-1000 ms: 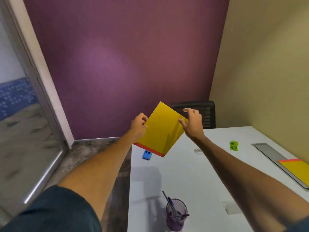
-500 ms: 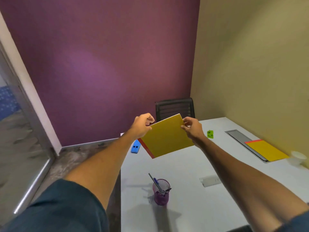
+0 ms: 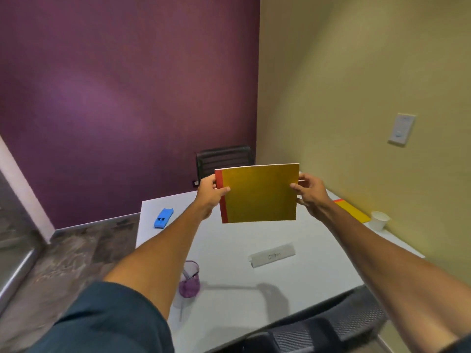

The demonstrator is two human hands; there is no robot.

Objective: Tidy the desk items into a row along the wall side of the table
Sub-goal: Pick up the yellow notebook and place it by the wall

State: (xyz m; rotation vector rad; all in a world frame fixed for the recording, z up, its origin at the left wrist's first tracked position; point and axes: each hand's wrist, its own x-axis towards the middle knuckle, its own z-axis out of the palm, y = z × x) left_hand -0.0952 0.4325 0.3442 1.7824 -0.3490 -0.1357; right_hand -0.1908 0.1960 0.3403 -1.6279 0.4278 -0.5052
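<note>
I hold a yellow notebook with a red spine upright in the air above the white table. My left hand pinches its red spine edge. My right hand pinches the opposite edge. A second yellow notebook lies flat by the beige wall, with a white paper cup next to it. A blue stapler lies at the table's far left. A purple pen cup stands near the left edge, partly behind my left forearm.
A white name plate lies in the middle of the table. One black chair stands at the far end, another mesh chair at the near edge. A wall switch sits on the beige wall.
The notebook has turned from tilted to upright and square to me, red spine now on the left. My view has swung right toward the beige wall.
</note>
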